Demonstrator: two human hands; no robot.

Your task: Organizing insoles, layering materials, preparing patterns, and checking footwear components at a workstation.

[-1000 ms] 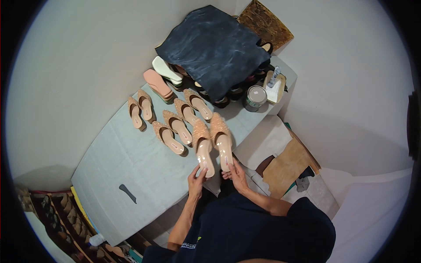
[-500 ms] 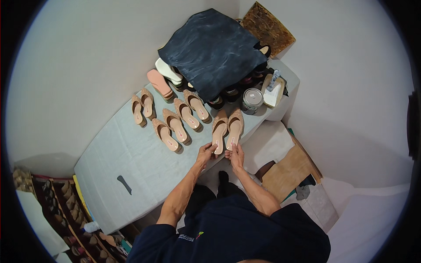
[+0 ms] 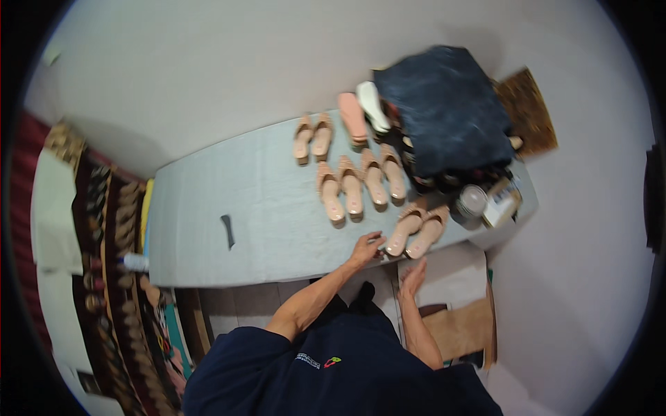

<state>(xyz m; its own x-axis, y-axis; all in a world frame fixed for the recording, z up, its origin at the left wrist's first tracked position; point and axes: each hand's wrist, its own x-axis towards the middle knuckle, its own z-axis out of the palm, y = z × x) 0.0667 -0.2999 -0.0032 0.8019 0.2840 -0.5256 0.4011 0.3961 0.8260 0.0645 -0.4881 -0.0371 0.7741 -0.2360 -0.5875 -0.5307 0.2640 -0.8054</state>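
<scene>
Left hand (image 3: 365, 247) beside tan sandals' (image 3: 416, 232) heels.

Left half of the desk (image 3: 208, 201) lies open, bar one small dark tool (image 3: 227, 231) — rows of sandals (image 3: 350, 187), a dark bag (image 3: 444, 111) and a tin (image 3: 472, 201) crowd the right.

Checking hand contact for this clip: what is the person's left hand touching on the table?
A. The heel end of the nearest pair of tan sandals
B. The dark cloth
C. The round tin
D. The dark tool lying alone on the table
A: the left hand rests at the heel end of the nearest pair of tan sandals; the right hand hangs just off the table edge.
</scene>
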